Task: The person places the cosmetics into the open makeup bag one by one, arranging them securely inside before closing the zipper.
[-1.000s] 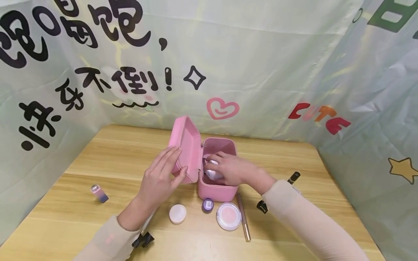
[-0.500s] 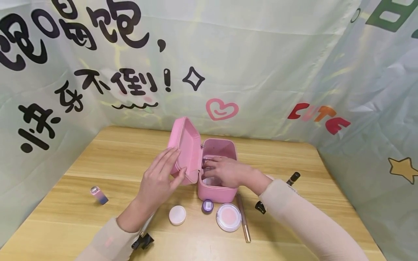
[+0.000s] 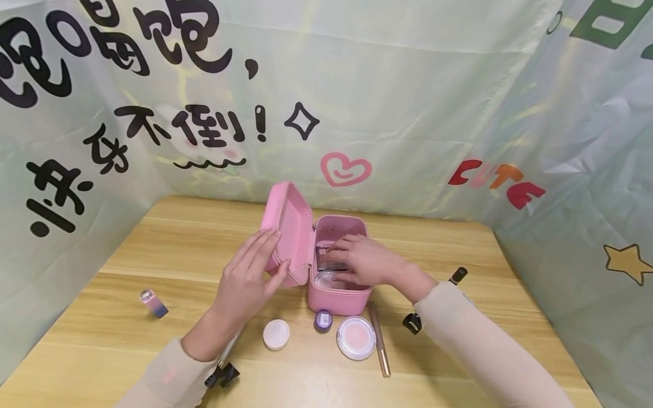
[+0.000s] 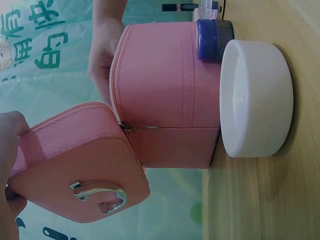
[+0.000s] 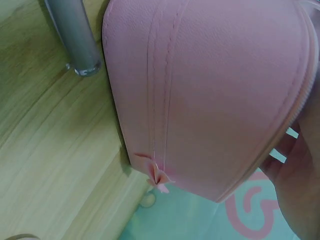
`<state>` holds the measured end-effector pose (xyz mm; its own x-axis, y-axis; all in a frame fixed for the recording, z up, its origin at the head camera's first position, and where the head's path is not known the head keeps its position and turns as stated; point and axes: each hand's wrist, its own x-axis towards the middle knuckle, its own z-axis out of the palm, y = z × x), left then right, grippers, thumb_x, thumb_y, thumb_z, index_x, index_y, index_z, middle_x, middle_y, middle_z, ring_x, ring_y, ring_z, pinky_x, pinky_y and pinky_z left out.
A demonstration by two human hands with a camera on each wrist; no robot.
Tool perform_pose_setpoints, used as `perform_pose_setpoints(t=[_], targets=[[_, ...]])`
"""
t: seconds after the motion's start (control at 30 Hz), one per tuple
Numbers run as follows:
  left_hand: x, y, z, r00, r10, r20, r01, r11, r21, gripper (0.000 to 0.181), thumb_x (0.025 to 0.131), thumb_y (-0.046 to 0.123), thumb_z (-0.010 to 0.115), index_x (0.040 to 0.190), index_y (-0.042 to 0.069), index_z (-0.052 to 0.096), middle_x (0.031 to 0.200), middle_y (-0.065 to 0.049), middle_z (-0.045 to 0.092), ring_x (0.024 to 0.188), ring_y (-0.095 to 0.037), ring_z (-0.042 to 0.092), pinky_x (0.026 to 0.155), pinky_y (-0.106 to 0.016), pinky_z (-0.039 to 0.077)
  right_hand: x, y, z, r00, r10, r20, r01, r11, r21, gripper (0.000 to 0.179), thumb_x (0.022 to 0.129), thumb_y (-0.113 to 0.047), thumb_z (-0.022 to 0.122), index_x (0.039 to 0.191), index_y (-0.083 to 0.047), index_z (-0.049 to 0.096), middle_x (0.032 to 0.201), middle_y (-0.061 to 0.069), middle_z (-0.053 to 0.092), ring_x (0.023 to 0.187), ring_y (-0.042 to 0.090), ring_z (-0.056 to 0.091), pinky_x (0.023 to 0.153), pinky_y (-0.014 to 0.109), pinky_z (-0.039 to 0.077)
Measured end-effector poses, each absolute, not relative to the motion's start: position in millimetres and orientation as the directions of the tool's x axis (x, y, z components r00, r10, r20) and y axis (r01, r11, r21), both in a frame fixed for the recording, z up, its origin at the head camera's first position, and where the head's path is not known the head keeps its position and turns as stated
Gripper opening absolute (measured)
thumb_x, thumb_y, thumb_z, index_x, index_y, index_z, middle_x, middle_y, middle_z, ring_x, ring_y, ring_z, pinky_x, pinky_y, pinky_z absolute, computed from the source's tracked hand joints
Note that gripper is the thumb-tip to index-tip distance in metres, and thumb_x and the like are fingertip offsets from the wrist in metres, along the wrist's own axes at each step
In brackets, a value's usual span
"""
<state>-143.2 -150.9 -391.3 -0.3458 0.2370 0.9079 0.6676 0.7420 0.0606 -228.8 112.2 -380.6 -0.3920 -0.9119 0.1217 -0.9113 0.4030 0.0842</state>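
Note:
A pink cosmetic case (image 3: 339, 304) stands on the table, its lid (image 3: 292, 235) swung up to the left. My left hand (image 3: 247, 280) grips the lid's outer edge, fingers on one side and thumb on the other. Over the case's opening is my right hand (image 3: 364, 260), its fingers loosely bent and nothing visible in them. Beneath those fingers, inside the case, lie a dark-framed eyeshadow palette (image 3: 322, 259) and a round silvery-clear item (image 3: 322, 280), both partly hidden by the hand. The left wrist view shows the lid's metal handle (image 4: 102, 195).
Before the case sit a round white jar (image 3: 276, 334), a small purple-lidded jar (image 3: 323, 321), a pink round compact (image 3: 356, 338) and a slim brown tube (image 3: 380, 345). A pink-blue lipstick (image 3: 154, 304) lies left; a black-capped tube (image 3: 459, 276) lies right, partly behind the sleeve.
My right hand has lowered the round silvery item into the case, let go and risen slightly, which bares the palette. The left hand has stayed on the lid.

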Motion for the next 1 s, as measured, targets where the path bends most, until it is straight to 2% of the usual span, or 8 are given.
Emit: perform_pose_setpoints(t=[0.27,0.53,0.8,1.0], targets=[[-143.7,-151.3,-391.9,-0.367,0.243,0.898,0.662,0.747,0.068,0.046,0.098,0.031,0.051,0.124,-0.006,0.061,0.124,-0.020,0.063,0.113,-0.037,0.060,0.097,-0.044,0.051,-227.9,124.7,-375.0,-0.405,-0.893,0.195,-0.904,0.423,0.064,0.042,0.090,-0.036,0.070,0.124,-0.011,0.065,0.117,0.007,0.064,0.111,0.026,0.058,0.102,0.043,0.045],[-144.0,-152.1,-392.2,-0.357,0.236,0.904,0.663,0.746,0.068,0.044,0.095,0.028,0.055,0.123,-0.006,0.062,0.124,-0.020,0.063,0.113,-0.037,0.061,0.097,-0.044,0.051,-222.5,131.4,-370.2,-0.411,-0.874,0.260,-0.899,0.436,0.044,0.042,0.089,-0.035,0.071,0.123,-0.011,0.066,0.119,0.008,0.063,0.113,0.027,0.057,0.104,0.043,0.044],[-146.1,-153.0,-391.3,-0.343,0.244,0.907,0.667,0.744,0.052,0.045,0.095,0.029,0.055,0.122,-0.006,0.063,0.122,-0.020,0.064,0.111,-0.037,0.062,0.095,-0.045,0.052,-214.4,139.9,-367.0,-0.460,-0.845,0.273,-0.878,0.478,0.001,0.042,0.091,-0.034,0.069,0.125,-0.009,0.066,0.123,0.008,0.061,0.118,0.027,0.054,0.108,0.044,0.039],[-147.8,-161.0,-386.7,-0.339,0.301,0.891,0.704,0.710,0.028,0.048,0.097,0.035,0.054,0.121,-0.005,0.063,0.120,-0.019,0.065,0.110,-0.037,0.062,0.096,-0.045,0.052,-206.8,148.4,-366.9,-0.503,-0.817,0.283,-0.856,0.515,-0.034,0.044,0.090,-0.033,0.070,0.128,-0.011,0.064,0.127,0.008,0.059,0.122,0.028,0.052,0.110,0.045,0.036]])
